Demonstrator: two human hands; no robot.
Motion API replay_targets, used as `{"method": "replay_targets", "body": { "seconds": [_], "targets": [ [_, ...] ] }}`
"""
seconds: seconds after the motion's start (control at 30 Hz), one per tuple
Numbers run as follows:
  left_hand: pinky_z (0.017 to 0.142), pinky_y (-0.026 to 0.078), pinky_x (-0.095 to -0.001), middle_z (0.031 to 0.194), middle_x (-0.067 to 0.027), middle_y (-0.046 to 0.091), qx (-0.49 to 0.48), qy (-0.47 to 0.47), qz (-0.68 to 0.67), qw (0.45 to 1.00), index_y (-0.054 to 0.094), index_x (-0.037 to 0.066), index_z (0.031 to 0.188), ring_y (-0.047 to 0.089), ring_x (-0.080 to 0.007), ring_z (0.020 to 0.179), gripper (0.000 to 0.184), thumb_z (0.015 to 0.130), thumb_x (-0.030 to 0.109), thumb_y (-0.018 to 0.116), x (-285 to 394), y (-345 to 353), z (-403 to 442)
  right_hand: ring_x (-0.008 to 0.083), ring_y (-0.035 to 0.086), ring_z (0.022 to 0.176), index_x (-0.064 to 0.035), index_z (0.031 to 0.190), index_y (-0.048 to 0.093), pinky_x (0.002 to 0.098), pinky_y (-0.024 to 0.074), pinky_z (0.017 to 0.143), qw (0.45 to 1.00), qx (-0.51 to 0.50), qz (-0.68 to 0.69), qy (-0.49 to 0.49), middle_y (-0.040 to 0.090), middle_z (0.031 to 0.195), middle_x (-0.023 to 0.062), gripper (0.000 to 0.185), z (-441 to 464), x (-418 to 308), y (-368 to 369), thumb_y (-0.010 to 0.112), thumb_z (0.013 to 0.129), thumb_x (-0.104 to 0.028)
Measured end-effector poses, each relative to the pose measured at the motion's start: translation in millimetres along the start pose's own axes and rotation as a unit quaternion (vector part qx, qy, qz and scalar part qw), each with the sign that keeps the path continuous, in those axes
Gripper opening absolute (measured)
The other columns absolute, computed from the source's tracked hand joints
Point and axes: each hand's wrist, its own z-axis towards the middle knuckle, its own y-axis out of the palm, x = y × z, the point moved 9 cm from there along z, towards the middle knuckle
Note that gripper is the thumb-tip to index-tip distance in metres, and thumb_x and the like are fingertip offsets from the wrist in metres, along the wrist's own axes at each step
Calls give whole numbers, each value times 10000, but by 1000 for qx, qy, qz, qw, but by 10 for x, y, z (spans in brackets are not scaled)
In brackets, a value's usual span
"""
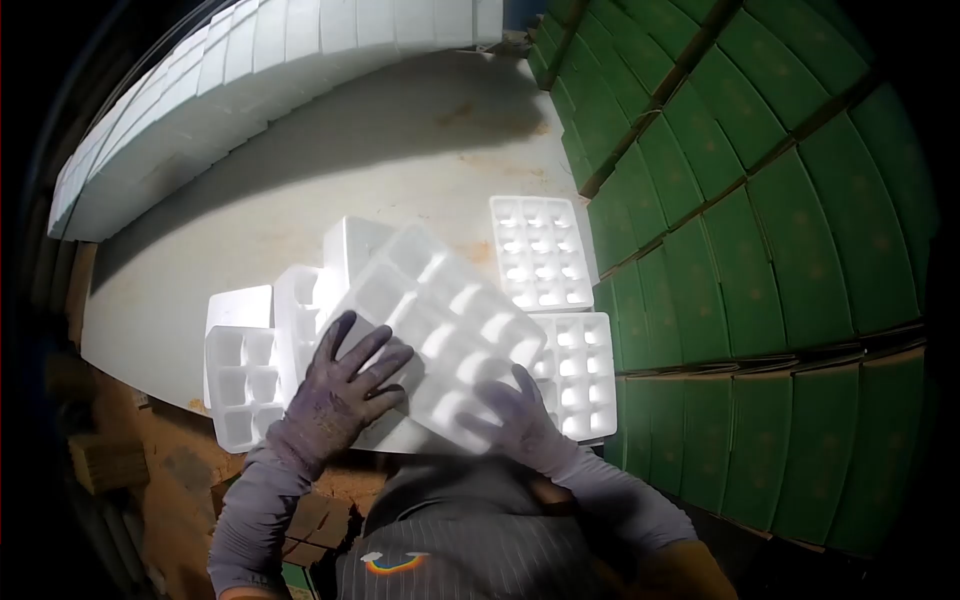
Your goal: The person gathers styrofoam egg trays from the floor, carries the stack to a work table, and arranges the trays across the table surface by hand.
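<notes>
A white foam tray with rows of square pockets [440, 325] lies tilted in front of me. My left hand [350, 395], in a stained grey glove, rests on its left edge with the fingers spread. My right hand [520, 425], gloved too and slightly blurred, touches its lower right part with the fingers apart. Left of it are a smaller pocketed tray [245, 385] and another one [300, 300] beside a plain white block [350, 245]. On the right, two more pocketed trays [542, 250] [578, 375] lie one behind the other.
A long row of white foam pieces [250, 60] stands along the back left of the pale table [380, 150]. Green boxes [720, 260] are stacked in tiers along the right side. Brown cardboard [310, 525] lies below the table's front edge.
</notes>
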Motion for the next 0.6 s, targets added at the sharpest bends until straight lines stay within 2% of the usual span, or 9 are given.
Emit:
{"method": "replay_targets", "body": {
  "seconds": [0.07, 0.1, 0.17, 0.2, 0.27, 0.3, 0.4, 0.47, 0.6],
  "targets": [
    [1168, 284, -614, 1465, -25, 474, 73, -34, 47, 996, 697, 216, 970, 343, -326, 1422, 216, 765, 169, 742, -175, -171, 94, 341, 508, 1210, -291, 1235, 631, 512, 407, 1051, 993, 69, -87, -46, 486, 1369, 130, 429, 257, 106, -244, 622, 823, -171],
    [1168, 262, -621, 1525, -114, 382, 162, -92, 53, 981, 650, 207, 1202, 280, -383, 1448, 480, 746, 161, 793, -261, -354, 91, 359, 469, 1253, -292, 1231, 631, 506, 413, 1036, 989, 89, -107, -50, 446, 1439, 153, 446, 382, 270, -330, 636, 805, -163],
    [1165, 239, -626, 1565, -205, 272, 269, -255, -41, 928, 485, 163, 1424, 221, -434, 1459, 772, 731, 134, 821, -509, -427, -8, 385, 429, 1293, -254, 1187, 640, 494, 420, 1002, 978, 148, -145, 24, 399, 1500, 158, 395, 742, 735, -671, 664, 803, -169],
    [1162, 227, -622, 1576, -246, 216, 186, -323, -52, 927, 381, 108, 1490, 198, -474, 1453, 864, 752, 196, 820, -532, -254, 3, 388, 451, 1260, -226, 1126, 648, 479, 416, 1013, 969, 124, -208, 50, 399, 1495, 161, 337, 922, 1184, -623, 666, 803, -132],
    [1168, 195, -637, 1583, -241, 201, 21, -354, -13, 935, 398, 135, 1481, 151, -536, 1440, 886, 733, 322, 833, -457, 345, -26, 363, 499, 1203, -220, 1108, 625, 459, 409, 1034, 960, 52, -241, 129, 411, 1483, 154, 326, 1343, 1918, -615, 677, 800, -128],
    [1169, 180, -648, 1582, -240, 207, -38, -366, -22, 930, 417, 136, 1468, 138, -549, 1437, 882, 724, 355, 836, -388, 620, -55, 330, 549, 1163, -205, 1104, 629, 439, 412, 1028, 951, 80, -279, 106, 414, 1484, 165, 292, 1462, 2087, -595, 658, 820, -141],
    [1160, 178, -672, 1561, -236, 255, -19, -294, -26, 955, 540, 150, 1360, 174, -525, 1442, 758, 697, 346, 851, -81, 938, 103, 292, 616, 1066, -197, 1106, 648, 415, 429, 981, 953, -3, -279, 116, 438, 1466, 201, 267, 1724, 2692, -212, 655, 839, -202],
    [1121, 262, -669, 1451, -237, 418, 13, -186, -74, 980, 590, 144, 1312, 330, -522, 1360, 652, 745, 373, 814, 213, 1044, 504, 280, 636, 1025, -201, 1119, 650, 407, 433, 956, 938, -29, -307, 156, 458, 1448, 217, 286, 1781, 2856, -29, 660, 836, -234],
    [1123, 285, -603, 1449, -294, 397, 6, -161, -189, 969, 460, 143, 1444, 360, -512, 1341, 675, 871, 421, 685, 311, 1450, 1321, 257, 635, 998, -201, 1072, 674, 394, 456, 869, 929, -22, -301, 214, 496, 1423, 207, 271, 1601, 2368, -504, 691, 813, -279]
  ]
}}
